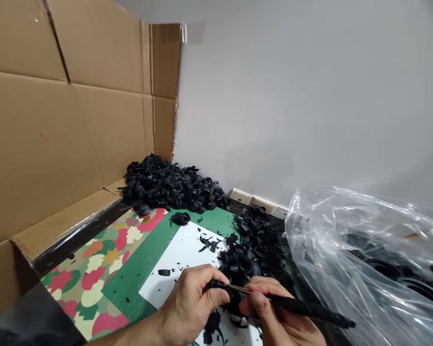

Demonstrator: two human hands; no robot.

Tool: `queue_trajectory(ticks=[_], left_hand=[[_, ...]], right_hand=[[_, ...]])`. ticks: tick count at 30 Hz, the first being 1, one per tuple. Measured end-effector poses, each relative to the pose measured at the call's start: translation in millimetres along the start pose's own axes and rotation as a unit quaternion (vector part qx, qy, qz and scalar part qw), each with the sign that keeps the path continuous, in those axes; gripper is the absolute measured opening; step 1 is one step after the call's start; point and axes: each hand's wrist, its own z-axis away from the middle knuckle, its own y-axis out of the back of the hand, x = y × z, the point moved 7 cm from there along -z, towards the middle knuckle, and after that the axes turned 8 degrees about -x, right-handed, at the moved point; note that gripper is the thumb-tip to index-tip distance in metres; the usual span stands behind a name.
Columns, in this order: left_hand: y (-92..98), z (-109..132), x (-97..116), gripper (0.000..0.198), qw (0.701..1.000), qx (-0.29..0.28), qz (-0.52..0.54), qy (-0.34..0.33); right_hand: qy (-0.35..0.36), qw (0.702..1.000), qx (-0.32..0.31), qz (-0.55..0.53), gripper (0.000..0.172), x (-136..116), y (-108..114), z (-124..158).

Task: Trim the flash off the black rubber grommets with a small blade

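Note:
Near the bottom middle, my left hand (193,302) pinches a small black rubber part (216,284) between thumb and fingers. My right hand (274,307) is closed around a tool with a long black handle (313,310) and a thin metal shaft (239,288). The shaft's tip meets the black part; whether it is inside cannot be made out. Under both hands lie a white sheet (166,254) and black scraps (212,327). A curled black piece (180,218) rests at the sheet's far corner.
A large heap of ribbed black pieces (173,185) sits against the wall, with more black scraps (256,240) to the right. Clear plastic bagging (321,259) covers black rings at right. Cardboard (94,120) stands at left. A green mat (140,259) and patterned sheet (94,274) cover the table.

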Motion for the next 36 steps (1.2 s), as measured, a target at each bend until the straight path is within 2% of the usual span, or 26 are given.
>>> queue_trajectory(ticks=[4,7,12,16,19,23,25,30,36], left_hand=[[0.5,1,-3,0.017,1.000,0.001,0.013,0.005],[0.9,2,-6,0.019,1.000,0.001,0.022,0.012],[0.9,1,-9,0.023,0.999,-0.003,0.035,0.022],[-2.5,1,-12,0.026,0.996,-0.021,0.084,0.030],[-5.4,1,-14,0.026,0.993,-0.031,0.103,0.039],[-4.9,3,-14,0.022,0.996,-0.020,0.074,0.047],[-2.9,3,-11,0.020,0.998,-0.010,0.050,0.038],[2.9,2,-1,0.014,1.000,0.014,-0.024,0.003],[3.7,2,0,0.013,0.998,0.017,-0.066,0.012]], right_hand=[[-0.094,0.994,-0.027,-0.049,0.024,9,-8,-3],[-0.125,0.988,-0.048,-0.071,0.027,14,-10,-4],[-0.104,0.990,-0.064,-0.075,0.026,19,-7,-5],[-0.079,0.994,-0.062,-0.044,0.028,24,-5,-3],[-0.099,0.994,-0.030,-0.021,0.032,32,7,-5],[-0.123,0.991,0.044,0.014,0.036,37,40,-17],[-0.126,0.990,0.055,0.018,0.038,36,48,-22],[-0.115,0.993,0.017,-0.038,0.038,27,31,-19],[-0.141,0.984,-0.004,-0.105,0.035,22,9,-9]])
